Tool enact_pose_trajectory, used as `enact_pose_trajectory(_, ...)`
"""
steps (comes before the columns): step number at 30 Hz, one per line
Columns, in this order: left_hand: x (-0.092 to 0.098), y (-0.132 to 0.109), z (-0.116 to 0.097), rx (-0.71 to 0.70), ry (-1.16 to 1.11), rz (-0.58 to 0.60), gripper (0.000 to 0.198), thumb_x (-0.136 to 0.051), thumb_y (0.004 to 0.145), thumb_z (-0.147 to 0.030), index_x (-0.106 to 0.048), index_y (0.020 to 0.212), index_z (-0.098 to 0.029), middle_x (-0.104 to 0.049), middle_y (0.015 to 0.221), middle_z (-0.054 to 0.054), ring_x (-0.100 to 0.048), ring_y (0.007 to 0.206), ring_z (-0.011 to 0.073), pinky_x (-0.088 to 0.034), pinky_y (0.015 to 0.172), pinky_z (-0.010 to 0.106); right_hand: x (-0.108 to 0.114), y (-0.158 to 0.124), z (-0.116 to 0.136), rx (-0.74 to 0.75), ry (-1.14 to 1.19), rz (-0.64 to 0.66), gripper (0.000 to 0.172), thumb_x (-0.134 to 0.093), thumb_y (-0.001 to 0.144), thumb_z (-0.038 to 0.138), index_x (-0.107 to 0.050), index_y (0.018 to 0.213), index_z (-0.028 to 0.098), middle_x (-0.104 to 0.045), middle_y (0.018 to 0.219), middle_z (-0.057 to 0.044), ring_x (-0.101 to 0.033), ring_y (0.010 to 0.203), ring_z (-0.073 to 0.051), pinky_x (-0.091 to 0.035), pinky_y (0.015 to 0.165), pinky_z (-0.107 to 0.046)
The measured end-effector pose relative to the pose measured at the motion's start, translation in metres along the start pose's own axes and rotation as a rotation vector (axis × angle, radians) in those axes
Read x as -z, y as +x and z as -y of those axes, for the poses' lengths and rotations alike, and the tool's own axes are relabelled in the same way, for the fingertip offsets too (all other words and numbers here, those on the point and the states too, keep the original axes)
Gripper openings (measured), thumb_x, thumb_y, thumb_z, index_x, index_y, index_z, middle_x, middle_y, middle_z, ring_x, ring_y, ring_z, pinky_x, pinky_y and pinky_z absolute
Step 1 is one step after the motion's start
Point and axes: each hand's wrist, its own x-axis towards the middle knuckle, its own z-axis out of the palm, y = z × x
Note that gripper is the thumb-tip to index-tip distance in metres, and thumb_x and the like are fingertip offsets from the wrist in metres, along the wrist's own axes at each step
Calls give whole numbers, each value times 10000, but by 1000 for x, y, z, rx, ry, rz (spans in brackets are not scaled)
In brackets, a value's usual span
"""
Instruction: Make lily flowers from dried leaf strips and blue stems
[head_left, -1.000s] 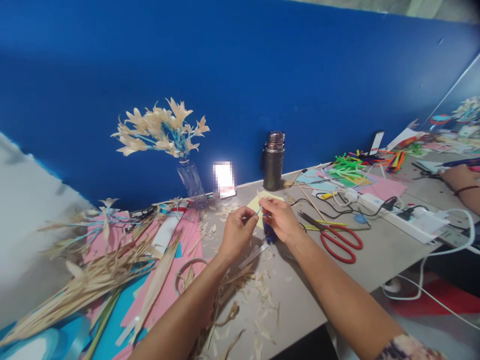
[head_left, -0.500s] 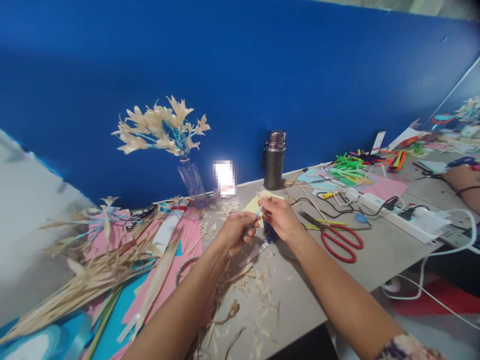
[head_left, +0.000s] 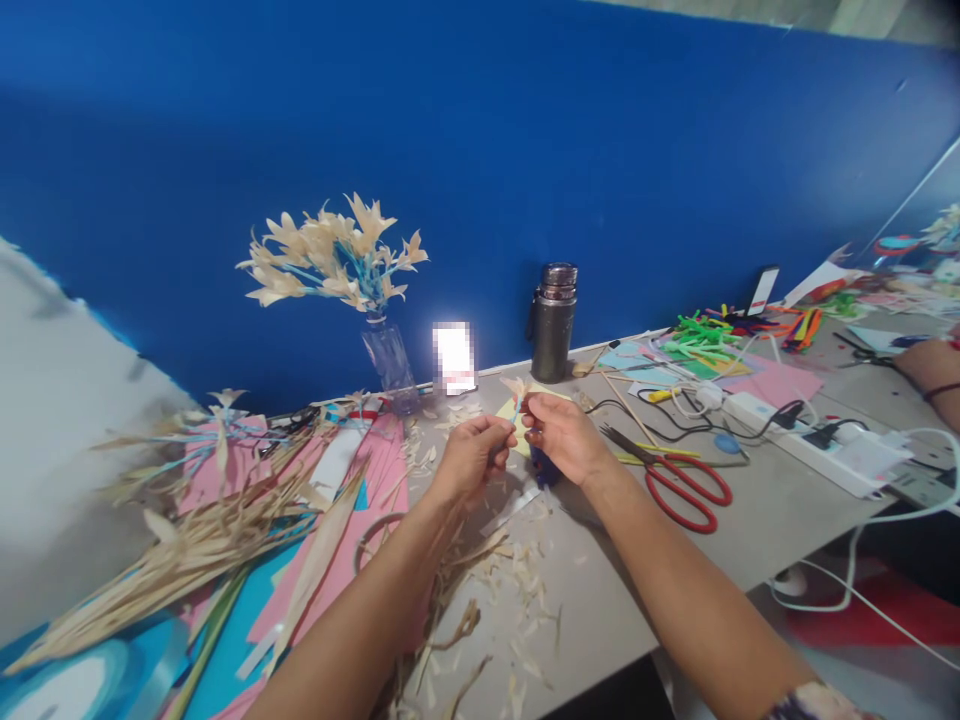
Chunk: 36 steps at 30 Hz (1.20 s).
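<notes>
A small pale husk flower [head_left: 516, 386] on a light blue stem is held up between my two hands. My left hand [head_left: 472, 458] is closed, thumb and fingers pinching the lower stem. Just below the petals, my right hand [head_left: 564, 438] closes its fingertips on the same flower. Behind them lies a yellow paper [head_left: 555, 395]. Partly hidden under my right hand is a dark blue object [head_left: 544, 470] whose kind I cannot make out. Cream husk scraps [head_left: 517, 580] are strewn on the table below my wrists.
Finished flowers [head_left: 330, 250] lean in a clear bottle [head_left: 390, 365]. Dried husks [head_left: 195, 550] cover pink and blue sheets at left. Red-handled scissors [head_left: 686, 490], a flask [head_left: 553, 325] and a power strip [head_left: 802, 445] stand or lie rightward. Another person's hand [head_left: 926, 362] shows at the right edge.
The flower now points more upright and shows more clearly above my right fingers. My left fingers have shifted slightly on the stem. The view has moved a little.
</notes>
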Motion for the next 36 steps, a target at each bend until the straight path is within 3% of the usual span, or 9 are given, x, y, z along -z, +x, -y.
enact_pose_trajectory(7, -2, -3, 3, -441, 550, -173, 155, -624, 776, -251, -663, 656, -162, -563, 533, -32, -434, 471, 74, -324, 483, 201, -1, 1, -4, 51, -106, -80, 361, -900, 607, 454, -682, 696, 180, -548, 661, 36, -473, 637, -96, -337, 547, -221)
enact_pose_trajectory(9, -3, -5, 3, -495, 606, -185, 163, -617, 786, -244, -674, 656, -163, -580, 546, -26, -464, 492, 81, -352, 503, 203, 0, 2, -5, 79, -99, -123, 364, -910, 600, 436, -662, 666, 179, -535, 656, 40, -467, 633, -93, -333, 544, -222)
enact_pose_trajectory(13, -4, -3, 3, -335, 490, -149, 165, -634, 797, -284, -678, 711, -150, -612, 559, -11, -484, 429, 87, -370, 427, 206, 1, 3, -7, 90, -96, -141, 370, -907, 610, 456, -666, 671, 181, -537, 666, 32, -480, 636, -98, -348, 538, -228)
enact_pose_trajectory(17, 0, 0, -1, -158, 280, -58, 159, -713, 755, -278, -642, 715, -142, -685, 695, 44, -625, 548, 131, -473, 435, 211, 3, 4, -7, 126, -104, -121, 366, -900, 621, 474, -685, 684, 184, -560, 674, 22, -494, 639, -104, -355, 528, -230)
enact_pose_trajectory(22, 10, 2, -12, 149, 72, 87, 189, -799, 713, -230, -650, 748, -119, -704, 746, 69, -664, 608, 134, -522, 476, 206, 5, 3, -6, 131, -126, -70, 343, -893, 635, 466, -736, 750, 182, -594, 672, 12, -507, 638, -109, -373, 539, -235)
enact_pose_trajectory(25, 14, 3, -15, 214, 12, 136, 239, -841, 673, -232, -647, 753, -116, -710, 746, 74, -625, 547, 107, -440, 415, 170, 7, 4, -5, 115, -101, -29, 340, -896, 637, 452, -756, 802, 190, -611, 707, 6, -528, 671, -113, -393, 558, -229)
enact_pose_trajectory(29, 11, 2, -13, -16, 89, 84, 258, -816, 687, -301, -632, 731, -126, -688, 677, 34, -429, 405, 33, -257, 369, 152, 8, 6, -4, 103, -52, -16, 341, -899, 633, 447, -753, 821, 203, -586, 697, 14, -523, 669, -116, -401, 553, -227)
enact_pose_trajectory(36, 4, -2, -10, -458, 517, -95, 72, -657, 793, -226, -675, 758, -165, -671, 661, 11, -475, 514, 95, -365, 522, 223, 4, 4, 0, 107, 52, 8, 351, -914, 630, 428, -758, 841, 195, -571, 721, 16, -485, 654, -95, -383, 529, -209)
